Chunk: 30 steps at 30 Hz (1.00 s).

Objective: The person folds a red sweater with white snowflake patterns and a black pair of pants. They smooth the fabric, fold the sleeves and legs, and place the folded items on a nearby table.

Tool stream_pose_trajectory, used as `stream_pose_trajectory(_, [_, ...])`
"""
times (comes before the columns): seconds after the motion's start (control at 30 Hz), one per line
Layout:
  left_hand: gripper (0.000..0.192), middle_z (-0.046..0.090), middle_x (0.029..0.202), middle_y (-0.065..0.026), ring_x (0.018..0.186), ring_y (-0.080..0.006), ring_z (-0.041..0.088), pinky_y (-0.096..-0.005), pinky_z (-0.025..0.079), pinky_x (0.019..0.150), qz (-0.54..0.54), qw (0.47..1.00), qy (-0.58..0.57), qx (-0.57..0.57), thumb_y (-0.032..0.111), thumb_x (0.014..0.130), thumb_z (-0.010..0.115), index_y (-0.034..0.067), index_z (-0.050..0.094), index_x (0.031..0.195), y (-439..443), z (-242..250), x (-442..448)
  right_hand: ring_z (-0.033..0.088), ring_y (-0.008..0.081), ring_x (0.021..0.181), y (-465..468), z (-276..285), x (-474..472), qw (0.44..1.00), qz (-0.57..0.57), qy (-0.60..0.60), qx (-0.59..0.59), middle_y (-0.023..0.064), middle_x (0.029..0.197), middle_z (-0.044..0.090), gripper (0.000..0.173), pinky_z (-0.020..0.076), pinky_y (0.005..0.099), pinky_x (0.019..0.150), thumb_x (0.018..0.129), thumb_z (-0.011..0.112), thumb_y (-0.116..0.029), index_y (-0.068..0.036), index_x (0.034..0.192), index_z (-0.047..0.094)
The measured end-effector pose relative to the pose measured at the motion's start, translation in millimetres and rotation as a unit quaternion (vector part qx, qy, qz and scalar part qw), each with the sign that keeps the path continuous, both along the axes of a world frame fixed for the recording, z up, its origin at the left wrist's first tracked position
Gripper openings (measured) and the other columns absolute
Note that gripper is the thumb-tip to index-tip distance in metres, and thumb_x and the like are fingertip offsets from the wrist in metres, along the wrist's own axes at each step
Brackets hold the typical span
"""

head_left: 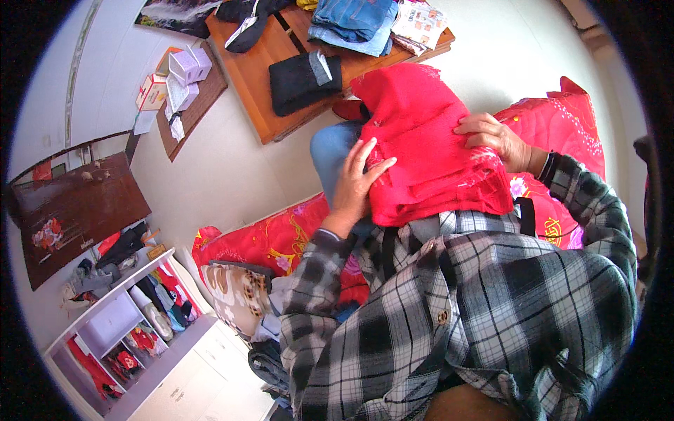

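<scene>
A bright red knitted garment [416, 152] lies folded over my lap, its far end hanging past my knees. My left hand [359, 179] rests against its left edge, fingers spread and thumb on top of the cloth. At the opposite edge, my right hand [487, 138] has bent fingers on the fabric; whether it pinches the cloth I cannot tell. Pale patterned bits show near the garment's right side and lower folds. Beneath me is a red flowered bedcover [300, 231].
Ahead stands a wooden table [247, 79] with folded jeans [353, 23], a folded black garment [305, 81] and a dark cap. Lilac boxes [184, 73] sit on a brown board. At left is an open white cabinet [210, 373] holding clothes. Folded cloths [234, 294] lie beside my left arm.
</scene>
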State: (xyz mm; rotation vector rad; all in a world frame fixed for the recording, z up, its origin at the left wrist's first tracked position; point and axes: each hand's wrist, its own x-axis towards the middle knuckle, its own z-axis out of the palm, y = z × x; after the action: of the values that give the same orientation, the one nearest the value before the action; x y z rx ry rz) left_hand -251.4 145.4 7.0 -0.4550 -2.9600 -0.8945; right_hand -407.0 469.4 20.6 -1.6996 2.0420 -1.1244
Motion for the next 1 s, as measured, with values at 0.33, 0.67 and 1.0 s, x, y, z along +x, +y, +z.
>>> stream_pose_trajectory(0.33, [0.04, 0.044, 0.138, -0.0118, 0.128, -0.034, 0.037, -0.0422, 0.032, 0.106, 0.116, 0.973, 0.096, 0.177, 0.03, 0.082, 0.061, 0.014, 0.061, 0.118, -89, 93, -69, 0.045, 0.022, 0.121, -80, 65, -122, 0.955, 0.024, -0.273, -0.112, 0.0084, 0.132, 0.046, 0.067, 0.0378, 0.0368, 0.102, 0.079, 0.07, -0.043, -0.009, 0.131, 0.044])
stream_pose_trajectory(0.67, [0.038, 0.049, 0.131, -0.0118, 0.12, -0.0303, 0.044, -0.0401, 0.036, 0.1, 0.176, 0.947, -0.128, 0.234, 0.025, 0.084, 0.06, 0.009, 0.058, 0.118, -92, 144, 79, 0.043, 0.0294, 0.122, -74, 138, -94, 0.973, 0.046, -0.157, -0.164, 0.0145, 0.13, 0.047, 0.056, 0.0343, 0.0419, 0.103, 0.086, 0.061, -0.042, -0.006, 0.125, 0.045])
stream_pose_trajectory(1.0, [0.036, 0.054, 0.124, -0.0118, 0.112, -0.0266, 0.051, -0.0379, 0.041, 0.094, 0.148, 0.871, -0.351, 0.31, 0.021, 0.087, 0.059, 0.004, 0.056, 0.119, -33, 71, 165, 0.038, 0.0396, 0.129, -2, 90, 41, 0.912, 0.12, -0.391, 0.018, 0.0228, 0.138, 0.041, 0.056, 0.0327, 0.051, 0.104, 0.084, 0.061, -0.05, -0.006, 0.115, 0.049])
